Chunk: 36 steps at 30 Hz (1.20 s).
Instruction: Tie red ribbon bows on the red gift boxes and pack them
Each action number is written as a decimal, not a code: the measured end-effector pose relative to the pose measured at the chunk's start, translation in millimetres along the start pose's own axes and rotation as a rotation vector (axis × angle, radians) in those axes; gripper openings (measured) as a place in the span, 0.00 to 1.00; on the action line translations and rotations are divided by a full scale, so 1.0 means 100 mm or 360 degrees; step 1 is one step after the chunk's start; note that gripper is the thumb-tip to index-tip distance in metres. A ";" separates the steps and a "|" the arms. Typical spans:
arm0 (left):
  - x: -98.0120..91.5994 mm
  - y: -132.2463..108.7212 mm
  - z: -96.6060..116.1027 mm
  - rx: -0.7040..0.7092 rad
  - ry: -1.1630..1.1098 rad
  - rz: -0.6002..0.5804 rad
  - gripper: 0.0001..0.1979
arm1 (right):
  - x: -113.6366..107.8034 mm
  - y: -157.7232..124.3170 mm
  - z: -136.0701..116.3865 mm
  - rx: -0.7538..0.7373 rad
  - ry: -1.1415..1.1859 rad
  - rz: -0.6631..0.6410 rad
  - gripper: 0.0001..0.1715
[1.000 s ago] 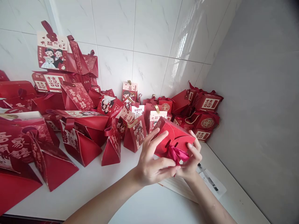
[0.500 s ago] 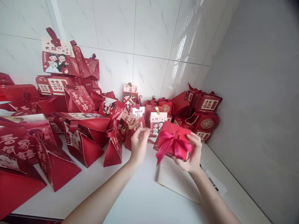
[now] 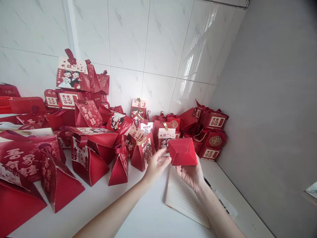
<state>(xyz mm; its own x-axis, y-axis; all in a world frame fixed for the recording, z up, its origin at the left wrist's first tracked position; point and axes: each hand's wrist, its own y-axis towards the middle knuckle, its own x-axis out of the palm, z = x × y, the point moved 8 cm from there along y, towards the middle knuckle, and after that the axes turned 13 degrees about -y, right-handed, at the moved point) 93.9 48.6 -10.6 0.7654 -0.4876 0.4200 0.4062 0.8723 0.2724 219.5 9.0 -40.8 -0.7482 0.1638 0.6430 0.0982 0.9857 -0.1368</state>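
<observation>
A small red gift box [image 3: 183,151] is held up above the table, tilted so that a plain face with folded creases is turned towards me. My right hand [image 3: 192,173] grips it from below and behind, and the box hides some of its fingers. At the box's left edge is my left hand [image 3: 158,162], fingers and thumb apart. Its fingertips reach the edge, though whether they press on it is hard to see. Just behind stands a gift box with a cartoon couple [image 3: 166,136]. To the left of my left hand is a red triangular box [image 3: 143,152].
Many red gift boxes [image 3: 91,165] crowd the left side of the white table [image 3: 141,215], some stacked. Another stack of boxes [image 3: 214,138] stands at the right by the wall. An open lined notebook [image 3: 184,201] and a black pen [image 3: 218,198] lie under my right arm.
My right hand has turned the box, so its pink ribbon bow no longer shows and a plain face does. My left hand has moved right to the box's edge. The view has tilted up slightly.
</observation>
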 end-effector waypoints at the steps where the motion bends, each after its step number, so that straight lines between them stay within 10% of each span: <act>1: 0.04 -0.01 0.04 0.0070 0.0075 -0.0051 0.26 | 0.01 0.00 0.02 0.0009 -0.0012 -0.0011 0.21; 8: 0.07 -0.05 0.06 0.0180 0.0273 -0.0108 0.23 | 0.02 0.02 0.00 -0.0184 -0.0318 -0.0015 0.29; 13: -0.21 -0.04 0.13 0.0348 0.0248 0.0322 0.21 | -0.05 -0.28 -0.57 -0.1547 -0.1457 0.0514 0.33; 19: -0.23 -0.11 0.33 0.0674 0.0217 0.0320 0.23 | 0.33 -0.77 -0.61 -0.2732 -0.2378 0.0431 0.42; 36: 0.29 -0.55 0.67 0.1590 0.0993 -0.0043 0.03 | 0.47 -0.73 -0.49 -0.2584 -0.2436 0.0263 0.39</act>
<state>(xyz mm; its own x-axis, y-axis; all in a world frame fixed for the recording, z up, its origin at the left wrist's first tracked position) 59.9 -16.3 44.9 0.9869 -0.1607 -0.0171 0.0669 0.3100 0.9484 209.1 -53.6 36.8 -0.3860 0.8698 -0.3074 -0.1163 0.2847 0.9515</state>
